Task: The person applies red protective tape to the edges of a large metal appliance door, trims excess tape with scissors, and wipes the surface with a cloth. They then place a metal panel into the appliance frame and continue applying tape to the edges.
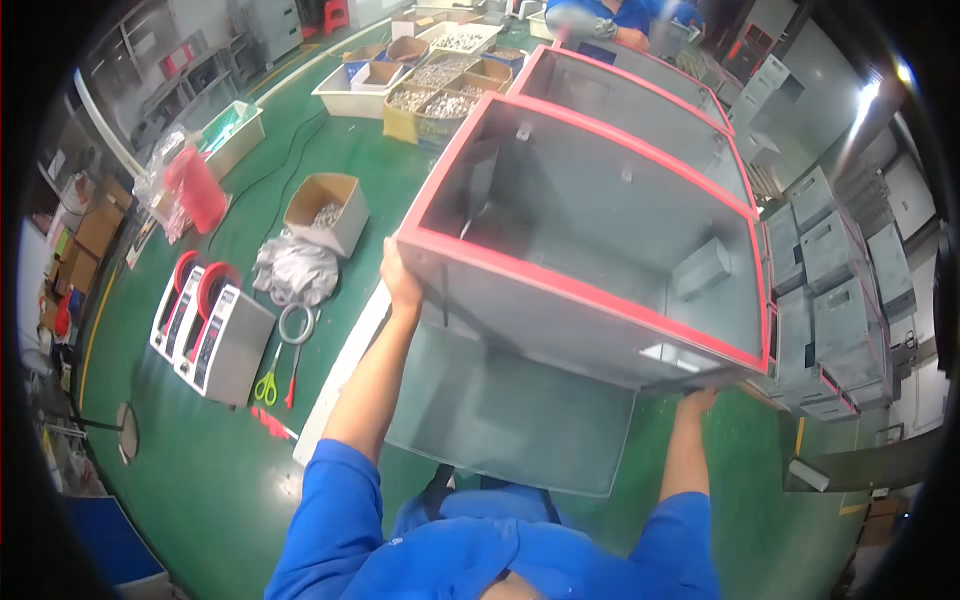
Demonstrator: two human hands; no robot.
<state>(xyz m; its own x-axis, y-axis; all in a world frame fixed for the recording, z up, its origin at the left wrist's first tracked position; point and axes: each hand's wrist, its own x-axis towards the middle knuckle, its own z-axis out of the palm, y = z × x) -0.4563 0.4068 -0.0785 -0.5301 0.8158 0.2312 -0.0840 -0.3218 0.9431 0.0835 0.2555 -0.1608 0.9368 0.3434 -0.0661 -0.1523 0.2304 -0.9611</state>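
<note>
A large grey metal cabinet (pixel 520 295) lies with its open side up in front of me, its rim lined with a red strip. My left hand (pixel 401 276) grips its near left corner, fingers round the side wall. At the near right corner, my right hand (pixel 698 401) holds the lower edge, with its fingers partly hidden under the cabinet. Inside sits a small grey block-shaped piece (pixel 702 266). Below the near wall, a flat grey panel (pixel 510 415) extends toward my body; whether it joins the cabinet, I cannot tell.
More red-rimmed cabinets (pixel 620 110) stand behind. To the left are tape dispensers (pixel 225 340), green-handled scissors (pixel 266 388), a grey cloth (pixel 297 268) and a carton of small parts (pixel 327 212). Grey cabinets (pixel 835 270) are stacked at right. A co-worker (pixel 625 15) stands at the far side.
</note>
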